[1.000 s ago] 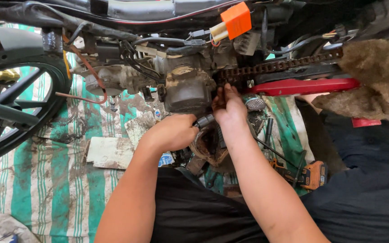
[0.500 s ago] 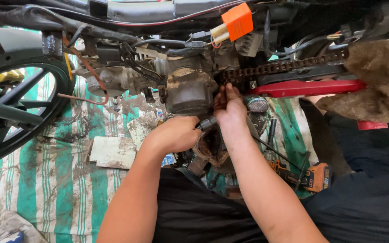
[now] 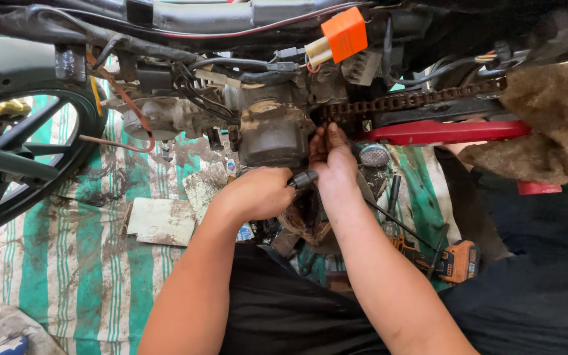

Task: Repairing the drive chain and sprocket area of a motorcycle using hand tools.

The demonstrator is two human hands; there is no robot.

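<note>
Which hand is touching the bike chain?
The right hand; its fingertips reach the drive chain. The left hand sits lower, gripping a dark tool handle.

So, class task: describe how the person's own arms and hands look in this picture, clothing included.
Both forearms are bare, with no sleeves, gloves, watch or rings in view. The left hand and right hand are smeared with dark grease, heaviest on the right fingers. Below the arms is a black garment.
</note>
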